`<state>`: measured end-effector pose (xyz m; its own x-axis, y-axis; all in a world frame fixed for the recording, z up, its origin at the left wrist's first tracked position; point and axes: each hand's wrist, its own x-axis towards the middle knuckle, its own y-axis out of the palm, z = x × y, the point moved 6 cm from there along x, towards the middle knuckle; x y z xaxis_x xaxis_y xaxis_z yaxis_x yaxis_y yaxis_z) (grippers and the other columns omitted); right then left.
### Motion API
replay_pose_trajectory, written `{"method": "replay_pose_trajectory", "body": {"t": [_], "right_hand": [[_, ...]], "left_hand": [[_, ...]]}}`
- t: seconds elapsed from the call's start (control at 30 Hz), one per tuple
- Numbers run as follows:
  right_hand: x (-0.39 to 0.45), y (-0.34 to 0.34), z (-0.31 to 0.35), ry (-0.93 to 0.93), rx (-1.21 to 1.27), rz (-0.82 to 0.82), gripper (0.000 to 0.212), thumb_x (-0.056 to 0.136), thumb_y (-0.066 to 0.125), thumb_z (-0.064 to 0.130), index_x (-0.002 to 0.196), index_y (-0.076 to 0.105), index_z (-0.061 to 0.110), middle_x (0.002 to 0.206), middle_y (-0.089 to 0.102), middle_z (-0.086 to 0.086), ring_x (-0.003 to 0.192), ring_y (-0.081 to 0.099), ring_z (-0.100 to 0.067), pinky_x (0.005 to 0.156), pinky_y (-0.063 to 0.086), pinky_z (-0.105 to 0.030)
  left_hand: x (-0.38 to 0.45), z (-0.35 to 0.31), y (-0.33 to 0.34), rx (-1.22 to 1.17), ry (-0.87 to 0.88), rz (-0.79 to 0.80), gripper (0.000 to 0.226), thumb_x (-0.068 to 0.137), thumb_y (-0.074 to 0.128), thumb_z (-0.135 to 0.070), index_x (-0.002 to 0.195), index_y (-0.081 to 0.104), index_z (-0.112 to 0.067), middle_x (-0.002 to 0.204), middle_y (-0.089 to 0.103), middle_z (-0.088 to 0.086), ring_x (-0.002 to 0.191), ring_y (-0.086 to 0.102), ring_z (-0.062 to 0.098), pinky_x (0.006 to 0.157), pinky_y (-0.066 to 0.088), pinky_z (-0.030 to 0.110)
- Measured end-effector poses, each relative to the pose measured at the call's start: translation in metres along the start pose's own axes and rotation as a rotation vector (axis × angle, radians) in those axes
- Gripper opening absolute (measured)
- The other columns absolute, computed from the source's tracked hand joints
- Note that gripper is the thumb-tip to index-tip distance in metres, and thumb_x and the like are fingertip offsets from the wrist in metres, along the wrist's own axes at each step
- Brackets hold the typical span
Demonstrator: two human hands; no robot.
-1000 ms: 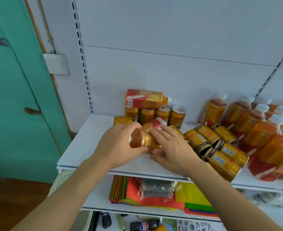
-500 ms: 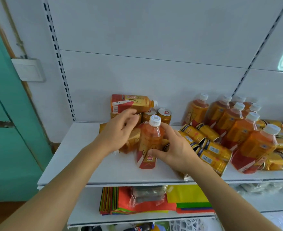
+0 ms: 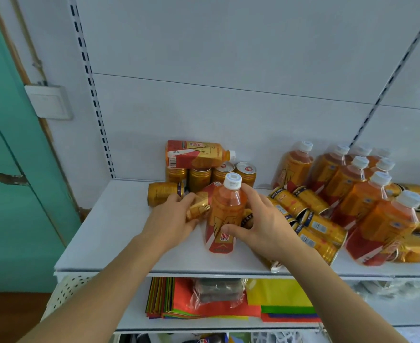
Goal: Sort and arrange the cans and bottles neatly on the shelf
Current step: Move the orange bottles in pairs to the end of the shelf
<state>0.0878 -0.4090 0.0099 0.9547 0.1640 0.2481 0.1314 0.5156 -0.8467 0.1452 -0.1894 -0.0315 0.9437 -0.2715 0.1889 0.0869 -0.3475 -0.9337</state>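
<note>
Head view: upright orange bottle (image 3: 225, 214), white cap, red-gold label, seemingly full.

Ten bottles (image 3: 360, 201) are showing on the shelf (image 3: 110, 233): seven standing at the right, three toward the middle. Gold cans (image 3: 288, 201) are numbering at least a dozen, several half hidden. Two hands (image 3: 171, 221) are reaching in.

Head-worn view, close above shelf (image 3: 119, 233)
</note>
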Motion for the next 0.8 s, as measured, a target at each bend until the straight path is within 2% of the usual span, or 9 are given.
{"method": "replay_pose_trajectory", "body": {"t": [0.1, 0.23, 0.37, 0.47, 0.57, 0.67, 0.73, 0.8], "right_hand": [[-0.001, 0.000, 0.000, -0.003, 0.015, 0.003, 0.101, 0.082, 0.080, 0.066, 0.159, 0.015, 0.052, 0.146, 0.056, 0.008, 0.130, 0.056, -0.016, 0.100, 0.053, -0.032], [0.003, 0.000, 0.004, -0.010, 0.025, 0.002, 0.100, 0.081, 0.081, 0.065, 0.156, 0.015, 0.056, 0.141, 0.058, 0.006, 0.120, 0.061, -0.017, 0.095, 0.057, -0.034], [0.008, 0.004, 0.006, -0.019, 0.055, 0.026, 0.100, 0.081, 0.081, 0.065, 0.155, 0.015, 0.057, 0.136, 0.059, 0.006, 0.112, 0.063, -0.016, 0.092, 0.059, -0.036], [0.013, 0.012, 0.012, -0.034, 0.081, 0.037, 0.101, 0.081, 0.081, 0.064, 0.157, 0.015, 0.055, 0.138, 0.059, 0.007, 0.118, 0.062, -0.017, 0.097, 0.058, -0.035], [0.017, 0.025, 0.025, -0.061, 0.117, 0.029, 0.101, 0.085, 0.081, 0.060, 0.161, 0.015, 0.050, 0.143, 0.059, 0.008, 0.128, 0.058, -0.016, 0.102, 0.056, -0.037], [0.015, 0.039, 0.036, -0.096, 0.163, -0.008, 0.104, 0.087, 0.080, 0.058, 0.163, 0.010, 0.047, 0.142, 0.063, 0.007, 0.133, 0.055, -0.014, 0.103, 0.055, -0.038], [0.011, 0.044, 0.039, -0.093, 0.168, -0.042, 0.102, 0.089, 0.077, 0.058, 0.164, 0.008, 0.046, 0.142, 0.063, 0.005, 0.132, 0.057, -0.016, 0.101, 0.056, -0.038], [0.005, 0.044, 0.042, -0.101, 0.126, -0.073, 0.099, 0.093, 0.073, 0.058, 0.164, 0.007, 0.046, 0.142, 0.062, 0.003, 0.131, 0.053, -0.017, 0.100, 0.053, -0.033]], "left_hand": [[-0.010, 0.008, -0.033, -0.071, -0.045, -0.045, 0.070, 0.088, 0.075, -0.056, 0.149, 0.045, -0.039, 0.140, 0.060, -0.007, 0.117, 0.064, 0.021, 0.091, 0.054, 0.036], [-0.018, 0.016, -0.098, -0.090, -0.003, -0.090, 0.073, 0.075, 0.083, -0.054, 0.140, 0.053, -0.041, 0.129, 0.068, -0.015, 0.110, 0.066, 0.014, 0.090, 0.055, 0.037], [-0.016, 0.013, -0.134, 0.007, 0.045, 0.005, 0.071, 0.071, 0.082, -0.056, 0.135, 0.054, -0.047, 0.129, 0.065, -0.018, 0.112, 0.064, 0.014, 0.093, 0.055, 0.040], [-0.011, 0.012, -0.135, -0.004, 0.056, 0.085, 0.082, 0.072, 0.084, -0.053, 0.145, 0.046, -0.049, 0.138, 0.061, -0.018, 0.115, 0.063, 0.012, 0.096, 0.055, 0.040], [-0.018, 0.013, -0.123, -0.239, 0.073, 0.084, 0.100, 0.076, 0.090, -0.043, 0.154, 0.029, -0.054, 0.149, 0.051, -0.020, 0.124, 0.059, 0.004, 0.101, 0.054, 0.034], [-0.036, 0.032, -0.099, -0.515, -0.005, -0.054, 0.106, 0.075, 0.095, -0.034, 0.153, 0.027, -0.054, 0.138, 0.049, -0.027, 0.126, 0.054, -0.005, 0.103, 0.049, 0.026], [-0.047, 0.051, -0.077, -0.684, -0.119, -0.104, 0.103, 0.072, 0.097, -0.034, 0.151, 0.032, -0.044, 0.136, 0.054, -0.023, 0.122, 0.061, 0.003, 0.105, 0.053, 0.033], [-0.053, 0.058, -0.057, -0.728, -0.193, -0.085, 0.095, 0.069, 0.093, -0.046, 0.147, 0.039, -0.036, 0.136, 0.060, -0.016, 0.120, 0.064, 0.008, 0.106, 0.056, 0.043]]}}
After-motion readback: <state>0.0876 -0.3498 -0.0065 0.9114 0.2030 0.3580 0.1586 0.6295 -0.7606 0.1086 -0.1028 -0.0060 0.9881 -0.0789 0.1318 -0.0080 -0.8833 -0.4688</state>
